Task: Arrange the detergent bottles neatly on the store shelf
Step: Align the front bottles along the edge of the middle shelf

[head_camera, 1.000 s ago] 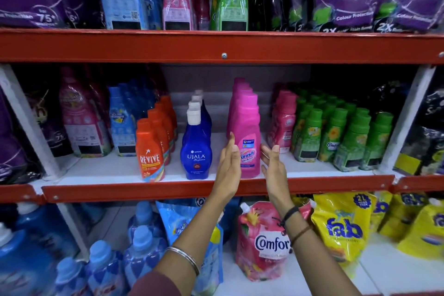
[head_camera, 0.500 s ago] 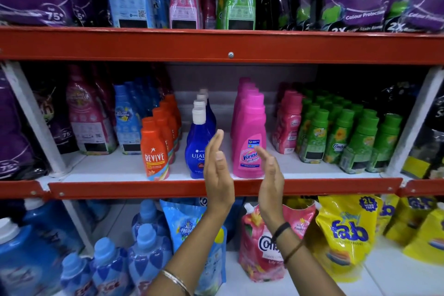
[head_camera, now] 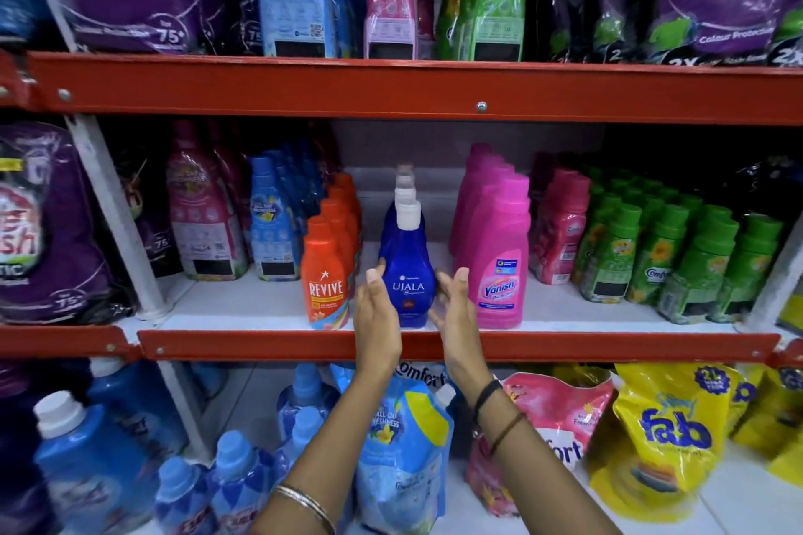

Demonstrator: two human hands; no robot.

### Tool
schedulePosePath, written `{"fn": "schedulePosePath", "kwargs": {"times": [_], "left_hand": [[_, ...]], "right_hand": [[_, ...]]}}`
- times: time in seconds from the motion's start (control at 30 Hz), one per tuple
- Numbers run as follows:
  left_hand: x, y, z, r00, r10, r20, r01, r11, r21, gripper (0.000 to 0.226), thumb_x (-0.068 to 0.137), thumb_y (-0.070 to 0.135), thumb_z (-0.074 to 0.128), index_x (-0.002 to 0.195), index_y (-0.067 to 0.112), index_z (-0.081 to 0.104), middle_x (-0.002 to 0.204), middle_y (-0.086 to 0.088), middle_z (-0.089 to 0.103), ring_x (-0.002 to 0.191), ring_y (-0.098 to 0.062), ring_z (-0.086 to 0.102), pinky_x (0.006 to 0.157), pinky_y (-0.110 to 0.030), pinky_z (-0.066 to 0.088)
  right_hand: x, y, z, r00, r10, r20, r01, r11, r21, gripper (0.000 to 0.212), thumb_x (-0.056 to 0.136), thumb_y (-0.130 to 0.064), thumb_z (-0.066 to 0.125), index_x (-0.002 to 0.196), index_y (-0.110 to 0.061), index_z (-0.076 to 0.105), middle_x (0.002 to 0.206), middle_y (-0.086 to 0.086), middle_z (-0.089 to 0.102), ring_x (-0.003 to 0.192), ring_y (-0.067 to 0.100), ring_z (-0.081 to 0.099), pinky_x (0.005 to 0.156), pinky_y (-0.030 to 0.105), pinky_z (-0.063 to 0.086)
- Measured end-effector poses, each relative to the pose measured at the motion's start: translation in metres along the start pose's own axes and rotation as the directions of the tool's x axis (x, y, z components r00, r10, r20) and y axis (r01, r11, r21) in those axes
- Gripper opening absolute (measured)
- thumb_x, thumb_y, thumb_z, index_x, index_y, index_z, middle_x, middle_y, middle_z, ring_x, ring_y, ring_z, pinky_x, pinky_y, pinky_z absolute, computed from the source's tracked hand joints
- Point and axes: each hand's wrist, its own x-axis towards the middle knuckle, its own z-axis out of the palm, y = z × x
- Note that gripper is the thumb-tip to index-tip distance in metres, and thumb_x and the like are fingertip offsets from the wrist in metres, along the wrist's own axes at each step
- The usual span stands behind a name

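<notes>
The blue Ujala bottle [head_camera: 407, 274] stands upright at the front of the middle shelf [head_camera: 565, 308], first in a single-file row of like bottles. The left hand [head_camera: 376, 317] and right hand [head_camera: 454, 313] flank its lower body, palms facing inward, fingers extended and spread. Left fingertips [head_camera: 374, 275] touch or nearly touch the bottle's left side; whether the right fingertips [head_camera: 461, 274] make contact cannot be determined. Neither hand has closed around it. The orange Revive bottle [head_camera: 325, 278] stands just beside it on the left, the pink Vanish bottle [head_camera: 499, 265] near on the right. The red shelf edge [head_camera: 608, 345] runs directly below the bottle's base.
</notes>
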Motion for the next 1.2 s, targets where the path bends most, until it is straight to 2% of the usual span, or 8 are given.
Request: {"fn": "schedulePosePath", "kwargs": {"times": [0.1, 0.3, 0.43, 0.53, 0.63, 0.9, 1.0, 1.2], "left_hand": [[0.003, -0.005, -0.004, 1.0, -0.018, 0.024, 0.019, 0.999, -0.027, 0.063, 0.092, 0.061, 0.017, 0.135, 0.025, 0.048, 0.137, -0.002, 0.054, 0.125, -0.017, 0.051, 0.108, -0.043, 0.041], [0.008, -0.01, -0.007, 0.998, -0.026, 0.052, 0.028, 0.998, -0.051, 0.073, 0.086, 0.073, 0.018, 0.136, 0.028, 0.047, 0.138, -0.002, 0.053, 0.126, -0.016, 0.051, 0.108, -0.046, 0.042], [0.001, -0.008, -0.014, 0.995, 0.092, 0.044, -0.091, 0.996, -0.021, 0.067, 0.085, 0.07, 0.02, 0.135, 0.033, 0.046, 0.141, 0.007, 0.049, 0.131, -0.005, 0.044, 0.113, -0.041, 0.035], [-0.008, -0.001, -0.03, 0.964, 0.253, -0.088, -0.259, 0.963, -0.069, 0.044, 0.094, 0.055, 0.024, 0.127, 0.041, 0.049, 0.14, 0.011, 0.049, 0.133, -0.003, 0.041, 0.113, -0.035, 0.034], [-0.004, 0.006, -0.05, 0.904, 0.313, -0.292, -0.36, 0.925, -0.121, 0.041, 0.097, 0.046, 0.024, 0.129, 0.037, 0.048, 0.142, 0.007, 0.047, 0.134, -0.007, 0.04, 0.11, -0.025, 0.033], [0.033, -0.009, -0.084, 0.988, -0.022, -0.151, 0.005, 0.993, -0.116, 0.065, 0.091, 0.065, 0.013, 0.138, 0.032, 0.043, 0.139, 0.007, 0.046, 0.127, -0.008, 0.045, 0.108, -0.03, 0.035], [0.035, -0.009, -0.088, 0.995, -0.042, -0.086, 0.031, 0.991, -0.132, 0.074, 0.085, 0.07, 0.013, 0.139, 0.029, 0.043, 0.141, 0.003, 0.05, 0.12, -0.006, 0.049, 0.103, -0.026, 0.036], [0.041, -0.012, -0.095, 0.999, -0.051, -0.011, 0.049, 0.989, -0.137, 0.081, 0.08, 0.079, 0.014, 0.137, 0.032, 0.046, 0.133, 0.001, 0.057, 0.117, -0.008, 0.056, 0.105, -0.035, 0.043]], "right_hand": [[0.001, 0.002, 0.0, 1.0, 0.011, -0.015, -0.01, 1.0, 0.016, 0.071, 0.078, -0.064, 0.025, 0.128, -0.02, 0.048, 0.107, -0.015, 0.061, 0.094, -0.01, 0.06, 0.084, 0.014, 0.048], [-0.003, -0.003, 0.005, 0.998, 0.0, -0.06, 0.0, 1.0, -0.002, 0.05, 0.092, -0.052, 0.022, 0.119, -0.022, 0.052, 0.1, -0.017, 0.063, 0.086, -0.015, 0.063, 0.073, 0.009, 0.05], [-0.011, 0.0, 0.014, 0.975, -0.092, -0.201, 0.074, 0.993, -0.096, 0.035, 0.095, -0.055, 0.028, 0.105, -0.037, 0.056, 0.111, -0.017, 0.061, 0.11, -0.003, 0.057, 0.095, 0.02, 0.042], [-0.022, 0.007, 0.028, 0.936, -0.251, -0.245, 0.224, 0.965, -0.134, 0.062, 0.083, -0.072, 0.03, 0.121, -0.03, 0.053, 0.131, -0.006, 0.055, 0.125, 0.005, 0.048, 0.106, 0.023, 0.035], [-0.028, 0.012, 0.051, 0.955, -0.28, -0.097, 0.273, 0.959, -0.075, 0.076, 0.079, -0.077, 0.033, 0.126, -0.021, 0.056, 0.134, -0.005, 0.057, 0.128, 0.007, 0.048, 0.108, 0.027, 0.035], [-0.016, 0.021, 0.11, 0.999, 0.028, -0.018, -0.027, 0.999, 0.041, 0.078, 0.066, -0.085, 0.035, 0.122, -0.033, 0.054, 0.132, -0.014, 0.052, 0.128, 0.005, 0.046, 0.116, 0.039, 0.029], [-0.01, 0.025, 0.115, 0.994, 0.085, -0.071, -0.081, 0.995, 0.057, 0.096, 0.063, -0.09, 0.035, 0.13, -0.023, 0.052, 0.137, -0.003, 0.054, 0.127, 0.009, 0.049, 0.114, 0.04, 0.032], [-0.005, 0.025, 0.112, 0.998, 0.062, -0.032, -0.058, 0.991, 0.123, 0.084, 0.076, -0.068, 0.029, 0.132, -0.009, 0.049, 0.121, -0.004, 0.062, 0.106, -0.004, 0.058, 0.097, 0.021, 0.044]]}}
